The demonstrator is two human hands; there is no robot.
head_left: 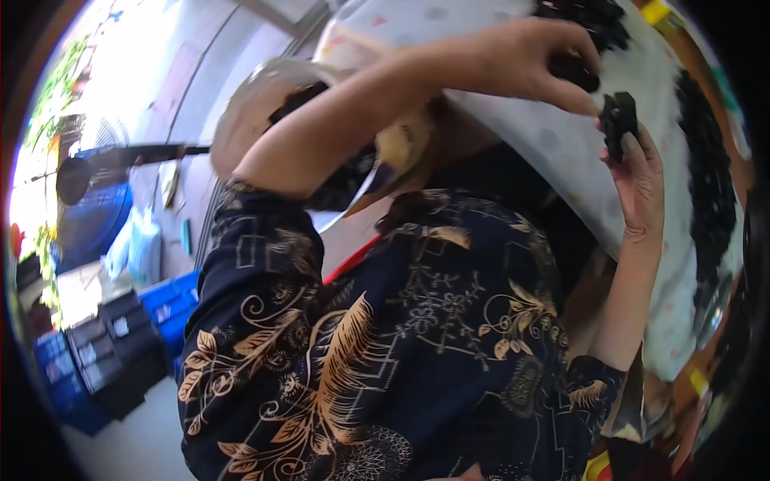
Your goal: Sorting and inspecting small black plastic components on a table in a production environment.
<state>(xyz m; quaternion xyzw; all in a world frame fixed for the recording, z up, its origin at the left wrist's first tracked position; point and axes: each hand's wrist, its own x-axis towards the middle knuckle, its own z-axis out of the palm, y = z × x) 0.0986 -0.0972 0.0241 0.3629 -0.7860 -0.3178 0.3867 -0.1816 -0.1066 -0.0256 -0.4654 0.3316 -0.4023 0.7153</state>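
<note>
My right hand (638, 180) is closed round a small black blocky part (619, 124), held upright above the table between thumb and fingers. The part looks like moulded plastic; its exact kind does not show. From the left my left hand (537, 72) reaches across, its index finger and thumb curled into a loop. The left thumb tip is right beside the black part, perhaps touching it. Something dark (574, 72) shows inside that loop; I cannot make out what it is. Behind the left hand lies a heap of black pieces (597, 24) on the table.
A pale patterned cloth (553, 144) covers the table. A long row of black pieces (706, 176) runs along its far right side. To the left stand a fan (88, 176), black crates (120, 345) and blue crates (172, 309). A pale rounded stool-like object (241, 120) is behind my left arm.
</note>
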